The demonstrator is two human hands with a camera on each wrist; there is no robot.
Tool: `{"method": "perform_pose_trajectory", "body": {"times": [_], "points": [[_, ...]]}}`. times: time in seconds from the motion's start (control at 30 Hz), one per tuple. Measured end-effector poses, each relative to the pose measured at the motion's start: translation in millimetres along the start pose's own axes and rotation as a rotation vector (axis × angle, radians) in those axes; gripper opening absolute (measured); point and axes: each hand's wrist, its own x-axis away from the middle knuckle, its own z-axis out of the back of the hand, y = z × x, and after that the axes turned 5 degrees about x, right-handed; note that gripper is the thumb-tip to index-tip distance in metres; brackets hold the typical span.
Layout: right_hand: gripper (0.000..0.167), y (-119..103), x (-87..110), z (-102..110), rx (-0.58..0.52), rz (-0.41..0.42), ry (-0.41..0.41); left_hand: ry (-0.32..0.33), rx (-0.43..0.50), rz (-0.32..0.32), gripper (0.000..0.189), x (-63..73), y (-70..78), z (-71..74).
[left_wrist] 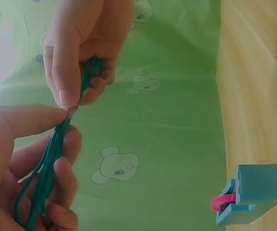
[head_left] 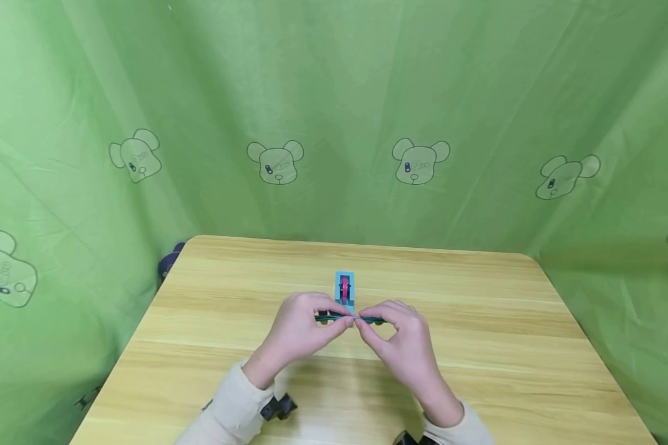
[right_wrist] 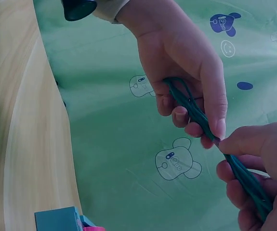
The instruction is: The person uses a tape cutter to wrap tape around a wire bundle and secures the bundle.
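Note:
A folded bundle of dark green cord (left_wrist: pixel 44 178) is stretched between the two hands above the table. My left hand (head_left: pixel 303 327) pinches it near its middle with thumb and forefinger, the other fingers curled under one half. From the other side my right hand (head_left: pixel 403 340) pinches it close by, fingertips almost meeting the left ones. Between the fingertips a narrow pinkish band (left_wrist: pixel 72 112) shows round the cord, mostly covered. Just beyond the hands, a light blue tape dispenser (head_left: pixel 344 274) with a pink reel (head_left: pixel 345 288) stands on the table.
The wooden table (head_left: pixel 228 278) has rounded far corners. Green curtains (head_left: pixel 345 93) printed with bear heads surround it at the back and sides. Black devices (head_left: pixel 278 406) are strapped at the wrists, below cream sleeves (head_left: pixel 236 398).

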Motion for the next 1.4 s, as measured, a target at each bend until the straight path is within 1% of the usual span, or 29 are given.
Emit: {"method": "perform_pose_trajectory", "body": {"times": [0.07, 0.13, 0.2, 0.23, 0.3, 0.4, 0.53, 0.6, 0.73, 0.83, 0.93, 1.03, 1.1, 1.2, 1.3, 1.33, 1.4], "points": [[0.017, 0.6, 0.6, -1.1, -0.003, 0.007, 0.011, -0.027, 0.016, 0.040, 0.013, -0.1, 0.8, 0.6], [0.016, 1.2, 1.3, -2.0, -0.015, -0.003, 0.010, -0.049, 0.021, 0.069, 0.014, -0.2, 1.4, 1.2], [0.015, 1.4, 1.9, -2.7, -0.033, -0.024, 0.001, -0.057, 0.019, 0.074, 0.015, -0.2, 1.3, 1.3], [0.015, 1.4, 2.2, -2.9, -0.044, -0.039, -0.006, -0.054, 0.008, 0.066, 0.014, -0.2, 1.3, 1.2], [0.015, 1.6, 2.5, -3.3, -0.067, -0.072, -0.017, -0.037, -0.011, 0.034, 0.013, 0.2, 0.6, 0.5], [0.017, 1.3, 2.1, -3.4, -0.085, -0.097, -0.015, 0.000, -0.063, -0.044, 0.011, 0.8, -0.6, -1.1], [0.018, -0.1, 1.1, -2.4, -0.083, -0.102, 0.001, 0.043, -0.129, -0.153, 0.010, 1.3, -1.5, -3.5], [0.019, -0.8, 1.0, -1.7, -0.083, -0.100, 0.007, 0.059, -0.152, -0.197, 0.009, 1.5, -1.7, -4.2], [0.017, -1.4, 1.3, -0.6, -0.091, -0.117, -0.003, 0.090, -0.196, -0.260, 0.008, 1.6, -2.5, -5.0], [0.015, -1.4, 2.0, -0.6, -0.102, -0.152, -0.025, 0.102, -0.216, -0.279, 0.008, 1.4, -2.6, -5.1], [0.014, -1.1, 2.4, -0.9, -0.113, -0.171, -0.042, 0.099, -0.208, -0.271, 0.008, 1.2, -2.7, -4.7], [0.015, -0.4, 1.9, -1.3, -0.113, -0.146, -0.040, 0.083, -0.186, -0.239, 0.009, 1.0, -2.4, -3.6], [0.015, 0.3, 1.3, -1.7, -0.095, -0.095, -0.025, 0.063, -0.160, -0.199, 0.011, 0.7, -2.1, -2.9], [0.012, 2.0, 1.1, -3.2, -0.058, -0.008, 0.010, 0.034, -0.095, -0.112, 0.012, 0.4, -2.0, -2.3], [0.007, 3.9, 1.6, -6.1, -0.027, 0.098, 0.071, 0.010, -0.036, -0.034, 0.014, 0.3, -0.8, -0.9], [0.005, 4.3, 1.4, -7.3, -0.021, 0.133, 0.098, 0.004, -0.021, -0.019, 0.015, 0.3, -0.4, -0.5], [0.007, 5.4, 0.8, -9.6, -0.007, 0.206, 0.152, -0.007, -0.004, -0.006, 0.017, 0.2, 0.5, 0.7]]}}
